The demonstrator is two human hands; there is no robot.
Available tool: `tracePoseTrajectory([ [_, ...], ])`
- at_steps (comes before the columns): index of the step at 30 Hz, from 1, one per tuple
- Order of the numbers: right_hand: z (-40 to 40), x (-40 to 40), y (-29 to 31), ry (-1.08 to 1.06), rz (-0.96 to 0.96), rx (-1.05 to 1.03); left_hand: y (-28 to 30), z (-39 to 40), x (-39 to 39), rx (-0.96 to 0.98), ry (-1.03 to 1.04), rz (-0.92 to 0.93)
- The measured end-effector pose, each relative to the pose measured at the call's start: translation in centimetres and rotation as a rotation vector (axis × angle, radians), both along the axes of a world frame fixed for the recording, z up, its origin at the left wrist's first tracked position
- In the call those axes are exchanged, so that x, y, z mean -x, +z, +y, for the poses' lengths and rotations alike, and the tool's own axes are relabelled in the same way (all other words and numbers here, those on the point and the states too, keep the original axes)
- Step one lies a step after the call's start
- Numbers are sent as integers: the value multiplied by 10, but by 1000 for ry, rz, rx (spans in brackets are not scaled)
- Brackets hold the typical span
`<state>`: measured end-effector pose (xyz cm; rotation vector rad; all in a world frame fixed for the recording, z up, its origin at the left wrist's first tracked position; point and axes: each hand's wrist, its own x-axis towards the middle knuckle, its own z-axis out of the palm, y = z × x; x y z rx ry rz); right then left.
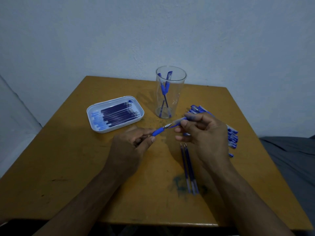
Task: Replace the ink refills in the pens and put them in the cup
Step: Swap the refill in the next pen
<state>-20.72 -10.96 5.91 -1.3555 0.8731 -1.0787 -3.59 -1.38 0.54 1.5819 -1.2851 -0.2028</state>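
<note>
Pinching the pen (157, 132) by its blue grip, your left hand (131, 147) aims its tip at the cap (179, 122) grasped by your right hand (202, 135). At 12 o'clock stands the cup (170, 92); at 10 o'clock, the refill tray (115, 114); at 5 o'clock, two loose refills (188, 167) on the bench (68, 167).

Dim bluish light, soft shadows, wide-angle bending at edges, slight blur

cup (170, 92): clear glossy plastic | tray (95, 114): white smooth plastic | table (68, 167): matt scuffed wood
</note>
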Motion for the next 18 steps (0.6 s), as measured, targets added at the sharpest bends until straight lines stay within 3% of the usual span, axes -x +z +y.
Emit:
tracePoseTrajectory([
  [18,7,2,-7,103,62,-23,1,1,-2,-42,-117,50],
])
